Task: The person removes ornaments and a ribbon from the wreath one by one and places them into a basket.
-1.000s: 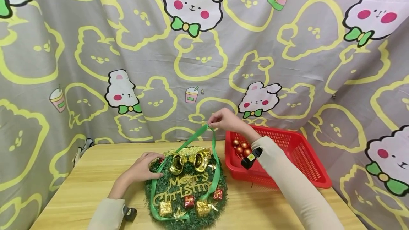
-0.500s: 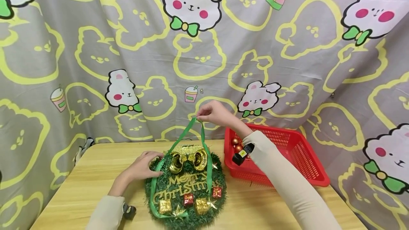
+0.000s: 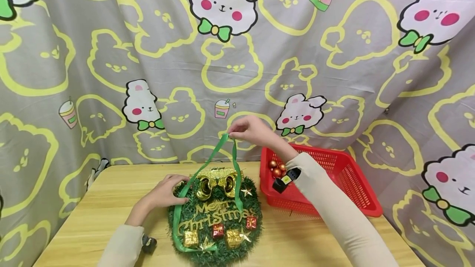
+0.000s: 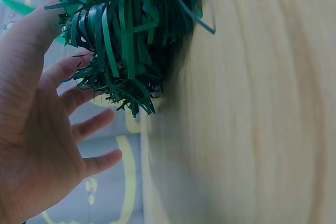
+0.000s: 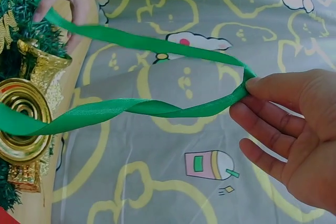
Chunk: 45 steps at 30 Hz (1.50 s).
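A round green tinsel Christmas wreath (image 3: 222,254) lies on the table, with gold bells (image 3: 229,184), gold "Merry Christmas" lettering (image 3: 219,218) and small red and gold gift boxes. My left hand (image 3: 161,193) grips its left edge; in the left wrist view the thumb crosses the front and the first fingers reach behind the tinsel, ring and little fingers spread free. Between thumb and forefinger, my right hand (image 3: 252,130) pinches a green ribbon (image 5: 152,44) at the top of a raised loop. One side of that ribbon twists, and its other side runs down the wreath's left part.
Right of the wreath stands a red plastic basket (image 3: 356,193) with several copper-coloured baubles (image 3: 276,172) at its left end; the right forearm passes over it. A patterned grey curtain (image 3: 170,65) hangs behind the wooden table (image 3: 100,213).
My right hand has moved left and slightly up with the ribbon, so the loop stands over the bells. The ribbon's right strand has lifted off the lower gift boxes. My left hand stays put.
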Each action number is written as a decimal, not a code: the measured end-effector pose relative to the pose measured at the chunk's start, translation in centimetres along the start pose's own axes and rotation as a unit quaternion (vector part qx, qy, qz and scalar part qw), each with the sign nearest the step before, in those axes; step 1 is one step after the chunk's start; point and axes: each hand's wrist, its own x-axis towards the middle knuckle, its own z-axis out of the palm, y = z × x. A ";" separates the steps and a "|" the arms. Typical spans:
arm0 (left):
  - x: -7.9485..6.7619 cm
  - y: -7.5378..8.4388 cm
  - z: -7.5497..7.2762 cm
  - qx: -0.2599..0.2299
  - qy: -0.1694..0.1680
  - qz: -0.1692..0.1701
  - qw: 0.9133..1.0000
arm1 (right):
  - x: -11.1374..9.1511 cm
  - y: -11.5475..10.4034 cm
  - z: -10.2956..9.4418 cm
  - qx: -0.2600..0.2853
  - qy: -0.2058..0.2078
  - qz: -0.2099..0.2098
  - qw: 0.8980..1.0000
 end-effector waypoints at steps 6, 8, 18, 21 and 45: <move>0.1 0.0 -0.1 -0.003 -0.003 0.000 1.000 | -0.9 -0.5 -0.9 0.007 0.009 -0.001 1.000; 0.1 0.0 -0.1 -0.003 -0.001 0.002 1.000 | -1.3 -0.6 -1.2 0.004 0.012 0.000 1.000; 0.0 0.2 -0.1 -0.002 -0.002 -0.003 1.000 | -2.9 0.7 -2.4 0.006 0.027 0.006 1.000; 0.0 0.3 -0.2 -0.005 -0.008 -0.011 1.000 | -3.2 1.2 -2.8 0.007 0.043 0.016 0.999; 0.0 0.3 0.0 0.003 -0.007 -0.013 1.000 | -4.2 2.4 -7.5 -0.035 0.172 0.041 0.984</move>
